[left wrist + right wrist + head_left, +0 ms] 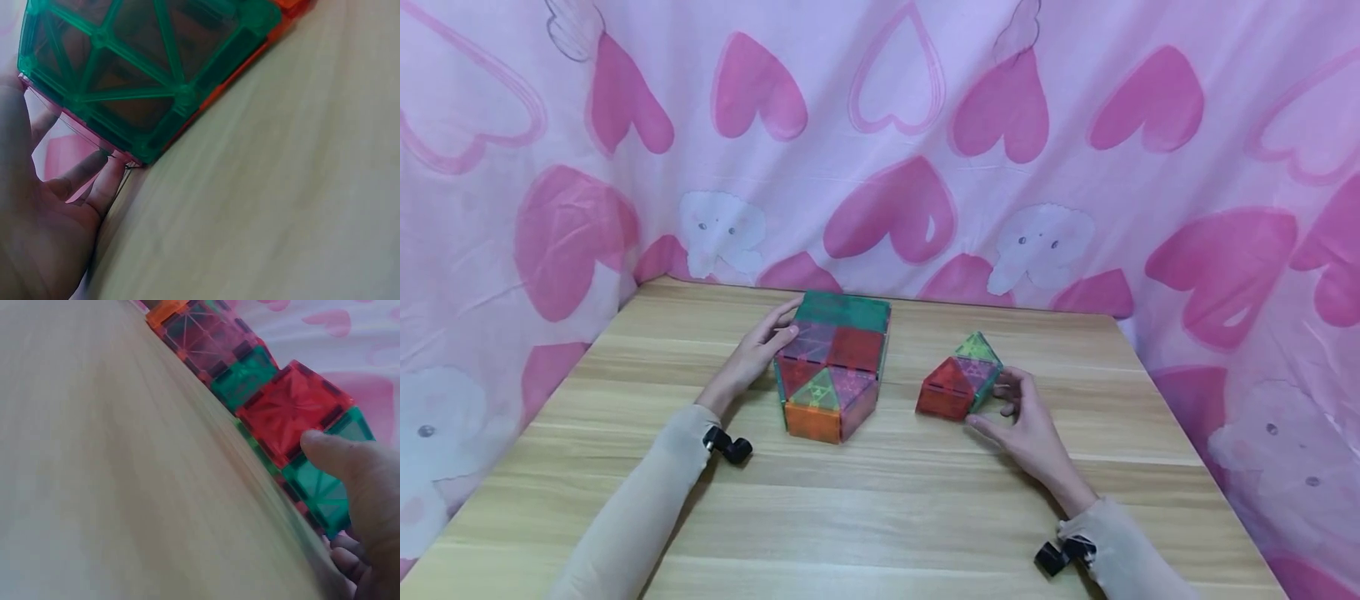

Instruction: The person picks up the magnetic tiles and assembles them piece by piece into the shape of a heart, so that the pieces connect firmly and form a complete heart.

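Observation:
A large box shape built of translucent magnetic tiles lies left of centre, with green, red, purple and orange faces. My left hand holds it by the far left corner, thumb on top. In the left wrist view, its fingers reach past a green lattice tile. Apart to the right stands a smaller magnetic-tile piece with red, purple and yellow-green tiles on top. My right hand grips that piece from the right, thumb at the near side. In the right wrist view, the thumb touches a red square tile.
Both builds rest on a wood-grain table, with a gap between them. A pink heart-patterned curtain hangs around the table's back and sides. Small black cameras sit on the left wrist and right wrist.

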Motion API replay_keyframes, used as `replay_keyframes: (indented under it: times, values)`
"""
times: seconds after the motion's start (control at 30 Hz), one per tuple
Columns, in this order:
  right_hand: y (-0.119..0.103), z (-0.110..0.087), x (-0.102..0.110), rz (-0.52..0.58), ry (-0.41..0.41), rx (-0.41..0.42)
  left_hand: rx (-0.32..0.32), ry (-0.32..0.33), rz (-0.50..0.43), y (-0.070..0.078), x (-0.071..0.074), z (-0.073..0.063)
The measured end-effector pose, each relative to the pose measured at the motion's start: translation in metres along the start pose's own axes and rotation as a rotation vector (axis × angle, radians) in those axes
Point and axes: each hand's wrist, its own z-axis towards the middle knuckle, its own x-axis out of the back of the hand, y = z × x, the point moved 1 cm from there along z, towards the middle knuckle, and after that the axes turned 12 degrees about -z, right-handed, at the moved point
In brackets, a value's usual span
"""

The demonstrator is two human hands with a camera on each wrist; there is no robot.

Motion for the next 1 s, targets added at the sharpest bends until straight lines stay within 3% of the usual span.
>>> replay_keyframes:
  times: [0.3, 0.47, 0.73, 0.87, 1.0]
  values:
    - [0.0, 0.035, -0.014, -0.044, -0.066, 0.16, 0.0, -0.038, -0.018, 0.0, -0.011, 0.002]
    - [-0.004, 0.049, -0.023, -0.065, -0.113, 0.19, -0.005, -0.039, -0.022, 0.0, -0.013, 0.001]
    - [-0.015, 0.063, -0.038, -0.015, -0.15, 0.302, -0.009, -0.039, -0.019, 0.001, -0.012, -0.001]
    - [-0.02, 0.059, -0.041, -0.034, -0.095, 0.298, -0.005, -0.026, -0.014, 0.0, -0.01, -0.002]
    - [-0.028, 0.049, -0.047, 0.03, -0.072, 0.24, 0.025, -0.012, -0.029, -0.001, -0.006, -0.004]
